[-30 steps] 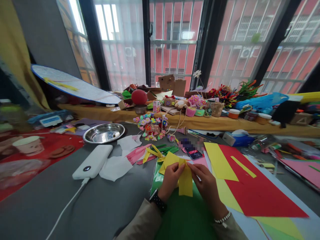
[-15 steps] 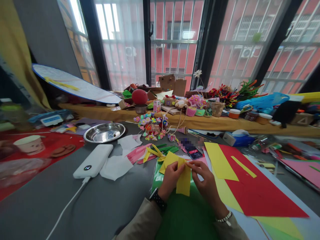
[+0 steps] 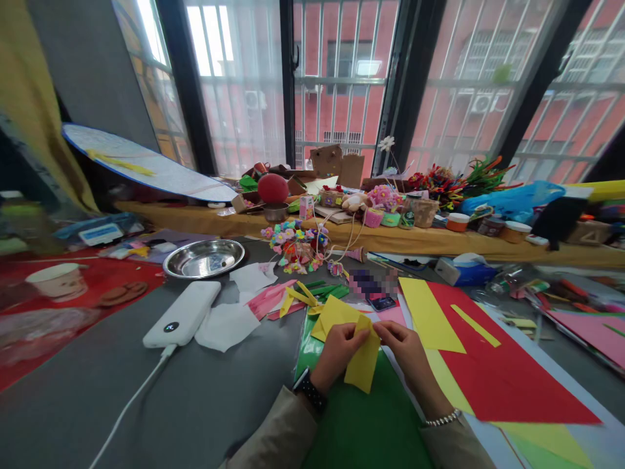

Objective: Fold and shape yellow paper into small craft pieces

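A yellow paper strip (image 3: 362,370) hangs upright, slightly tilted, between my hands. My left hand (image 3: 338,352) pinches its upper part between thumb and fingers. At the strip's top right edge, the fingertips of my right hand (image 3: 404,348) are closed on the paper. Behind my left hand lies more folded yellow paper (image 3: 333,311), on a glossy green sheet (image 3: 361,430) in front of me. Narrow yellow paper strips (image 3: 299,296) and green strips (image 3: 336,292) lie just beyond, near some pink paper (image 3: 268,298).
On the left are a white power bank (image 3: 183,316) with a cable, white paper pieces (image 3: 227,326) and a steel plate (image 3: 168,262). Red paper (image 3: 522,371) with a yellow sheet (image 3: 432,316) lies right. A phone (image 3: 381,303) and pipe-cleaner flowers (image 3: 295,244) stand beyond my hands.
The yellow strip has tilted, its top leaning to the right. My left hand has shifted slightly right, and my right hand has turned and moved a little right along the paper's edge.
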The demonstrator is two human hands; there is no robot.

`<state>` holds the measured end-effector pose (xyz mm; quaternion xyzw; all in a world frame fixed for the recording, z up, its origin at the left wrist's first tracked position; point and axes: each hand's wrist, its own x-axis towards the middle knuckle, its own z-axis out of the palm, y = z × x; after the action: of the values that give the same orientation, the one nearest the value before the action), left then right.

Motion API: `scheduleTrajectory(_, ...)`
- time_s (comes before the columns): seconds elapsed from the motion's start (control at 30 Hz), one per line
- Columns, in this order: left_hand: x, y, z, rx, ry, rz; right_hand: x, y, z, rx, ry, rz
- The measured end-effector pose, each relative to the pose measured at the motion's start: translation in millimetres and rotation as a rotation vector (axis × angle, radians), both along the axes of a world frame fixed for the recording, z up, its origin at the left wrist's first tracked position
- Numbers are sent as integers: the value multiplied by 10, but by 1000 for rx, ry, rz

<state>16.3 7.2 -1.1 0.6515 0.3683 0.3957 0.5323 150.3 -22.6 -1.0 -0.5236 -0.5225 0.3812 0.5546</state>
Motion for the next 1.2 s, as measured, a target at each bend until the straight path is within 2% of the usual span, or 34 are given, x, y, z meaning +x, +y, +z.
scheduleTrajectory(0.7, -3, 20, -31, 57, 63, 2, -114, -43, 39, 26, -84, -94)
scheduleTrajectory(1.03, -38, 35, -22, -27, 34, -73, -26, 24, -41, 32, -45, 17)
scheduleTrajectory(1.2, -31, 47, -35, 23, 81, -70, -64, -1, -15, 97, -197, -57)
